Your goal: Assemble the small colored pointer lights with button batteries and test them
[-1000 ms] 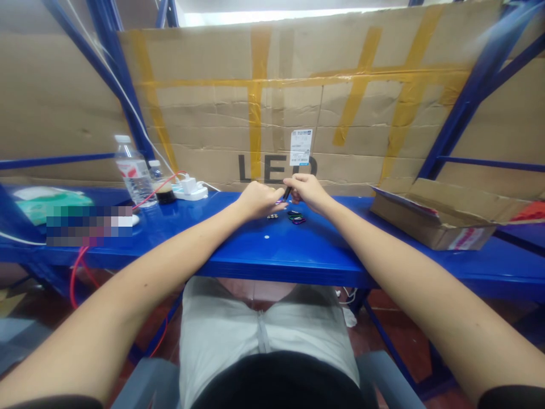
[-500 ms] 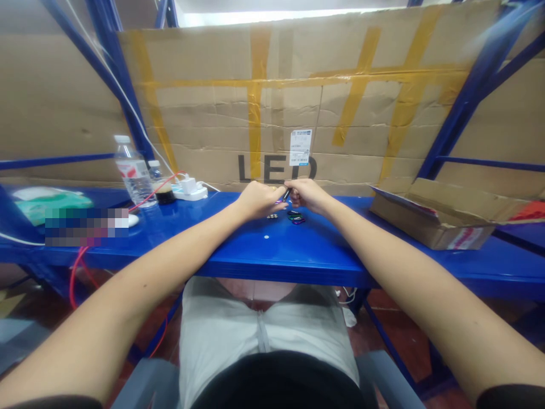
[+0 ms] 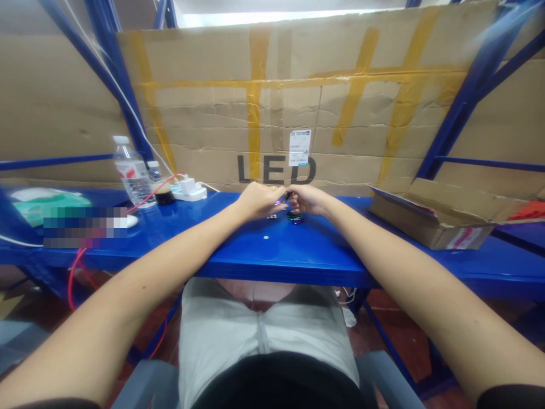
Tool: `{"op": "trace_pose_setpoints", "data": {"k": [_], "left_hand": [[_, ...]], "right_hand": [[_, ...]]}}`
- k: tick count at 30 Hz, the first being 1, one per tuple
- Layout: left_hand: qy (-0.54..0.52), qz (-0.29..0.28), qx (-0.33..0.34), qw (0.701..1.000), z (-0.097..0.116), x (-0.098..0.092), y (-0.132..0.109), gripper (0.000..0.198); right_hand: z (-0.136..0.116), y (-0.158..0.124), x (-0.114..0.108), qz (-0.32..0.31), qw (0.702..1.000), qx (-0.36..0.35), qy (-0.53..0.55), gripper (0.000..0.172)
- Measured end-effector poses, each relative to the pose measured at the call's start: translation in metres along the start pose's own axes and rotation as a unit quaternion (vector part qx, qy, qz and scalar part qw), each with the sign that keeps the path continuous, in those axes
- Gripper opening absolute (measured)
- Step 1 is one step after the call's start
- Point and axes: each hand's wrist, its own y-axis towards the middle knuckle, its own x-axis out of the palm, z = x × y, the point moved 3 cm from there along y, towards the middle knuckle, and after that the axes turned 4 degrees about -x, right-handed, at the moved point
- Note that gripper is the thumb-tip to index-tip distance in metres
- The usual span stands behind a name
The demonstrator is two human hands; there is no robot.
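Observation:
My left hand [image 3: 263, 200] is closed in a pinch on a small shiny purple piece [image 3: 279, 202], mostly covered by the fingers. Close against it, my right hand [image 3: 307, 199] is a loose fist with thumb and forefinger on a slim dark stick-like thing [image 3: 287, 196], whose kind I cannot make out. The two hands nearly touch above the blue table. Below them lie several shiny green and purple metal pieces [image 3: 295, 218], partly under the right hand. Small silvery bits [image 3: 271, 216] rest below the left hand.
A small white disc [image 3: 266, 237] lies nearer the table edge. An open cardboard box [image 3: 443, 230] stands right. A water bottle [image 3: 131, 173], a small dark-filled bottle [image 3: 162, 190] and a white power strip [image 3: 191, 192] stand left. Behind is a large taped carton [image 3: 204, 125].
My right hand has dropped slightly, and the dark stick now shows less between the fingers. My left hand stays almost where it was.

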Motion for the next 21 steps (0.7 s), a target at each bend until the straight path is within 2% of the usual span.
{"op": "trace_pose_setpoints", "data": {"k": [7, 21], "left_hand": [[-0.011, -0.003, 0.002, 1.000, 0.0006, -0.0006, 0.0002, 0.038], [-0.016, -0.007, 0.016, 1.000, 0.0007, -0.0011, -0.0002, 0.036]], "right_hand": [[0.0029, 0.0003, -0.0017, -0.024, 0.999, 0.032, -0.006, 0.026], [0.0072, 0.0044, -0.0039, -0.038, 0.999, 0.036, -0.013, 0.030]]}}
